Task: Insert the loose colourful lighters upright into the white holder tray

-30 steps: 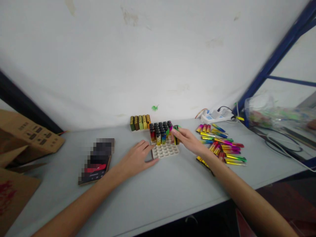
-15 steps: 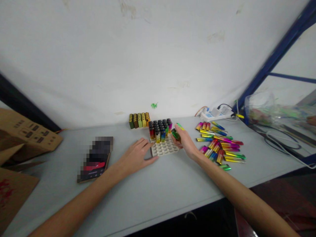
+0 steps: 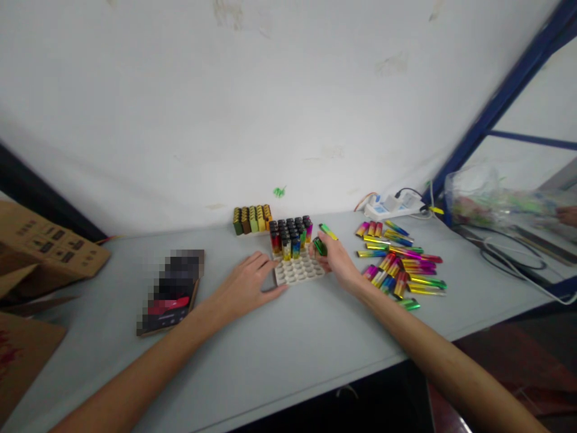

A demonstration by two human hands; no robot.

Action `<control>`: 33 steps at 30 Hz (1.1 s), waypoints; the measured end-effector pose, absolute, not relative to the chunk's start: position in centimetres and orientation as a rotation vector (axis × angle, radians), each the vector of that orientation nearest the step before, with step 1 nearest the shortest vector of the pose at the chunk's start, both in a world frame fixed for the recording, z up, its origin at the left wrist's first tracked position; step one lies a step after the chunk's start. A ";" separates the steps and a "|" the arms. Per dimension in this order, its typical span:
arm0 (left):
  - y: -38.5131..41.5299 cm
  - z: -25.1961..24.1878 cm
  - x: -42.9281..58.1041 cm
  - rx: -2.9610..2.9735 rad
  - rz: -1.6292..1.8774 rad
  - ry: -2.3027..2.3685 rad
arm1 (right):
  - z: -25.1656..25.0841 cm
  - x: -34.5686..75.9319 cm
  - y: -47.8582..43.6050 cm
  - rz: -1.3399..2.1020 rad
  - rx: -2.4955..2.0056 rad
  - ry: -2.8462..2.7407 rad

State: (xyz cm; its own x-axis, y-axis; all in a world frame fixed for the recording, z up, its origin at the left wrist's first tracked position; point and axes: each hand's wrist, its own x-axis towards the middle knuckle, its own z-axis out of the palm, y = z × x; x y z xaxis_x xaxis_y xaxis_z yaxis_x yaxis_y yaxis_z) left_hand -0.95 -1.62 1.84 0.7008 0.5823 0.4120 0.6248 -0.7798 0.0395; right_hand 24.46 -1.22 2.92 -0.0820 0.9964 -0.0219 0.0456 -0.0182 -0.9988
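A white tray [image 3: 295, 276] with rows of round holes lies on the table, its back part filled with upright lighters [image 3: 288, 231] with black tops and shiny coloured bodies. My left hand [image 3: 252, 276] rests at the tray's left edge, fingers stretched and thumb apart along the front corner. At the tray's right side my right hand [image 3: 336, 255] is closed around shiny green lighters; one yellow-green lighter [image 3: 329, 231] pokes up over the index finger and a green one [image 3: 319, 246] shows by the fingertips. To the right lies a loose pile of metallic lighters [image 3: 399, 264].
Behind the tray, a block of green, brown and orange lighters [image 3: 252, 219] stands by the wall. A phone [image 3: 174, 291] lies left, beside cardboard boxes [image 3: 49, 240]. A power strip [image 3: 392, 205] with cables sits back right. Another person's hand [image 3: 567, 215] shows at the far right.
The green lighters in my right hand have tilted slightly, showing more of their ends. My left hand keeps its place at the tray. The whole view has shifted a little.
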 end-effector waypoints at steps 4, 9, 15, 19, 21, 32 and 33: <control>-1.6 1.8 -0.9 -2.802 -0.628 -1.002 | 4.1 25.8 -1.3 1.144 -1.100 -1.459; -1.6 1.8 -0.9 -2.830 -0.649 -1.012 | 4.5 27.1 -0.9 0.917 -1.064 -1.624; -1.6 1.8 -0.9 -2.830 -0.659 -1.012 | 3.9 27.3 0.1 0.729 -1.145 -1.737; -1.7 1.8 -0.9 -2.829 -0.659 -1.015 | 4.0 27.3 0.5 0.638 -1.150 -1.776; -1.7 1.8 -0.9 -2.830 -0.649 -1.022 | 4.1 27.2 0.6 0.646 -1.127 -1.790; -1.7 1.8 -0.9 -2.834 -0.711 -1.041 | 4.8 27.4 2.2 0.779 -1.095 -2.002; -1.8 1.8 -0.9 -2.838 -0.724 -1.050 | 5.1 27.3 2.3 0.711 -1.129 -2.071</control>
State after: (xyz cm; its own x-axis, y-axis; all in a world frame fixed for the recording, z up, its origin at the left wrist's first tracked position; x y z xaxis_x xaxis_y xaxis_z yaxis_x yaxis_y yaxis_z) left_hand -0.93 -1.75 1.78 0.6639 0.6085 0.4348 0.6226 -0.7718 0.1294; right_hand 27.25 2.32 5.11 -0.4052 0.8663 0.2922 0.5042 0.4783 -0.7190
